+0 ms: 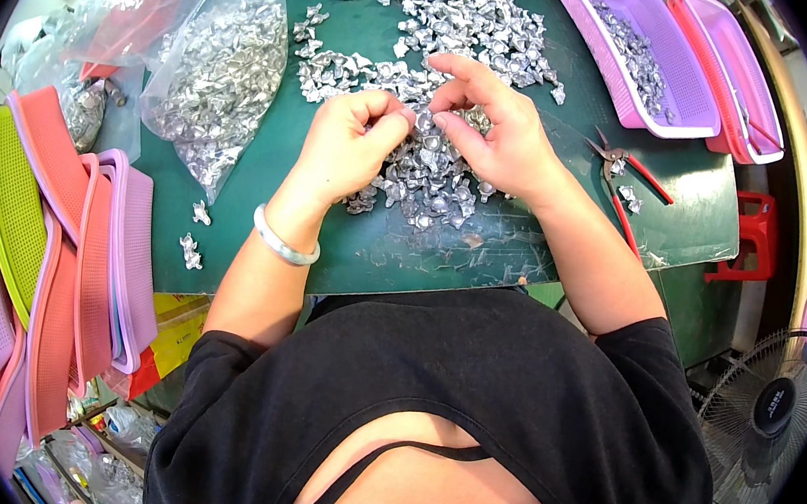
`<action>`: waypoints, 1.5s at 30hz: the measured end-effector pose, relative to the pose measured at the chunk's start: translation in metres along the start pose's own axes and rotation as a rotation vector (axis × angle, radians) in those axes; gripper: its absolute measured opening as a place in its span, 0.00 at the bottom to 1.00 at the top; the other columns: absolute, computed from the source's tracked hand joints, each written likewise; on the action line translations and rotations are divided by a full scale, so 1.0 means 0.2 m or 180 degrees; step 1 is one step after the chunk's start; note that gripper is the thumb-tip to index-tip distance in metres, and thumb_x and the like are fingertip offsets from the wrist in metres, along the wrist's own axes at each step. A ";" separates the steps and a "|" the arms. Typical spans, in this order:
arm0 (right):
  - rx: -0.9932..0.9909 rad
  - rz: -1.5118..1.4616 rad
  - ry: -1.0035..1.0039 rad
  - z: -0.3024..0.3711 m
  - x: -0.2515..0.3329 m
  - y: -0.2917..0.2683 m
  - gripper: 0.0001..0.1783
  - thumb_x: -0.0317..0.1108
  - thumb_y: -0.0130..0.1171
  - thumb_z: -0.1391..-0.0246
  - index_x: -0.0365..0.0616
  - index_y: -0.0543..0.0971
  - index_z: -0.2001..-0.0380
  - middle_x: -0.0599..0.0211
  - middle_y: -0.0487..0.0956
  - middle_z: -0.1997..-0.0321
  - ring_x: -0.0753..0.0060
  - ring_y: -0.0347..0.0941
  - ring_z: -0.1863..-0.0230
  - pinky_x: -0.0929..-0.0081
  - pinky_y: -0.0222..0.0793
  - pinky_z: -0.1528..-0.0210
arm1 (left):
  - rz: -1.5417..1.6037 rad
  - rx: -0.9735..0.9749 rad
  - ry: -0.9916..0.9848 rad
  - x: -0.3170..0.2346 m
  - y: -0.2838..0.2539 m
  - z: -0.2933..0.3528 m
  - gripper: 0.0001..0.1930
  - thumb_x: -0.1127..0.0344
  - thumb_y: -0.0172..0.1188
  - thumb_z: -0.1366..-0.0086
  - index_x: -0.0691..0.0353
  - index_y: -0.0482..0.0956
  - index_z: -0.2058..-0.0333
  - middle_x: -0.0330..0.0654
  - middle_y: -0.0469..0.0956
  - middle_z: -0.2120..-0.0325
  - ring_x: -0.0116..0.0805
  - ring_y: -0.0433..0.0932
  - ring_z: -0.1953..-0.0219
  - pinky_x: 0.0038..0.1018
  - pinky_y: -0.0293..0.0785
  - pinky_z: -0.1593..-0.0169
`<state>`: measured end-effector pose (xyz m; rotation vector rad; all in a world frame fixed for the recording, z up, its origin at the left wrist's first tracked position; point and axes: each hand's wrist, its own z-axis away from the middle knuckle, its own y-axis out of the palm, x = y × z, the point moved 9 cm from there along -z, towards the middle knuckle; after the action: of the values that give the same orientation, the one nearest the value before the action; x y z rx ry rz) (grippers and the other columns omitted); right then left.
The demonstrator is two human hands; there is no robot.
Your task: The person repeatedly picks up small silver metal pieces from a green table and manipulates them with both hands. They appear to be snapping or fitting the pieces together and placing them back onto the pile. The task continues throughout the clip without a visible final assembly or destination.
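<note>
My left hand (351,140), a pale bangle (284,241) on its wrist, is closed in a pinch over a heap of small silver metal castings (434,182). Whatever sits between its thumb and finger blends into the castings behind. Close by on the right, my right hand (504,135) is open, its index finger stretched out and its thumb apart from it. A bigger pile of the same castings (475,16) spreads beyond both hands. Red-handled cutting pliers (616,161) lie to the right with jaws apart, next to a couple of loose castings (630,198).
Clear plastic bags of castings (226,79) stand at the left on the green table (363,268). Stacked plastic baskets (83,250) crowd the left edge. A purple basket (680,99) holding castings is at the far right, near a red stool (750,237) and a fan (767,413).
</note>
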<state>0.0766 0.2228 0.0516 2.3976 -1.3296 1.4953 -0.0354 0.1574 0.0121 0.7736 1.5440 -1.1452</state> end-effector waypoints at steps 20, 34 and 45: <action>0.0800 -0.0021 0.0571 0.03 -0.07 0.08 0.28 0.19 0.55 0.63 0.41 0.65 0.53 0.71 0.69 0.75 0.75 0.67 0.72 0.77 0.64 0.65 | 0.1736 -0.0115 -0.0862 0.09 -0.02 0.03 0.05 0.67 0.49 0.41 0.62 0.72 0.71 0.36 0.72 0.81 0.20 0.66 0.83 0.14 0.59 0.81; 0.0720 0.1003 0.0042 0.01 0.04 0.09 0.26 0.22 0.58 0.66 0.42 0.68 0.57 0.66 0.73 0.73 0.59 0.68 0.66 0.64 0.64 0.64 | 0.2273 0.0351 -0.0999 0.09 0.03 0.02 0.10 0.66 0.47 0.40 0.65 0.71 0.64 0.41 0.73 0.74 0.24 0.69 0.78 0.14 0.62 0.80; 0.0405 -0.0508 0.0906 0.03 -0.11 0.04 0.23 0.20 0.54 0.58 0.40 0.67 0.54 0.75 0.70 0.76 0.84 0.65 0.73 0.83 0.62 0.67 | 0.1340 0.0394 -0.0978 0.06 0.05 0.05 0.06 0.68 0.53 0.42 0.64 0.75 0.68 0.33 0.72 0.81 0.18 0.67 0.83 0.12 0.60 0.82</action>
<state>0.0717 0.2288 0.0294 2.1888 -0.9896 1.8364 -0.0253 0.1510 -0.0018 0.9068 1.0038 -0.9937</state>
